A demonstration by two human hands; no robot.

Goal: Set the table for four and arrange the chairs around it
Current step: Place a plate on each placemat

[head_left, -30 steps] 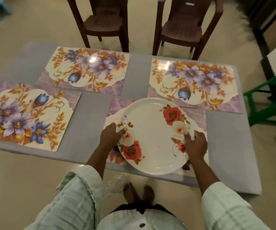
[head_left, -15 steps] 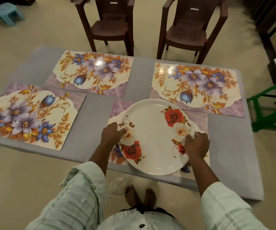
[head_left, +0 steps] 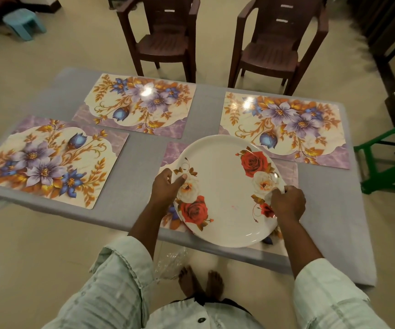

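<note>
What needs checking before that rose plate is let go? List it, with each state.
1. Left hand grips the plate rim: ok.
2. Right hand grips the opposite rim: ok.
3. Plate over the near right placemat: ok.
4. Plate resting flat on the mat: cannot tell.
5. Other three placemats carry plates: not ok.
6. Four chairs around the table: not ok, only two brown chairs show, at the far side.
</note>
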